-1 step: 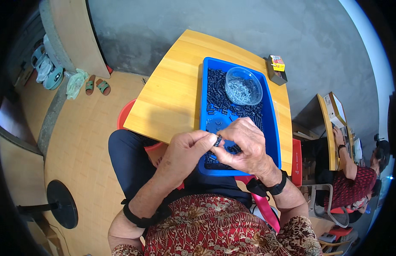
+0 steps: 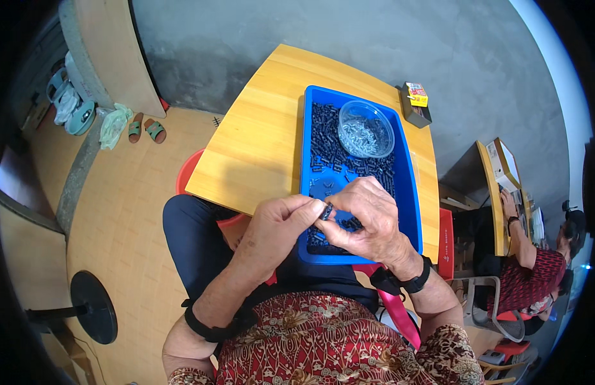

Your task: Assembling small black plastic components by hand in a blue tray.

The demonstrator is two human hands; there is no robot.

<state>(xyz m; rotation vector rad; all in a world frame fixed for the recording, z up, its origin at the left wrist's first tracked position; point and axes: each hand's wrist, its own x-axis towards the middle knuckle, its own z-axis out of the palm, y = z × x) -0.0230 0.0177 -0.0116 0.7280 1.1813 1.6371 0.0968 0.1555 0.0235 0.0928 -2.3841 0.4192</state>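
Between my fingertips, over the near part of a blue tray, is a small black ribbed piece. My left hand pinches it with thumb and forefinger from the left. From the right, my right hand grips the same piece, its fingers curled. Many similar black pieces lie in the tray, thickest toward its far end and some under my hands. A round clear tub of small silvery metal parts stands among them. A few silvery bits are scattered on the bare tray bottom.
The tray rests on a wooden table. A dark box with a yellow packet stands at the table's far right edge by the grey wall. Red stools are partly under the table. A person sits at another desk on the right.
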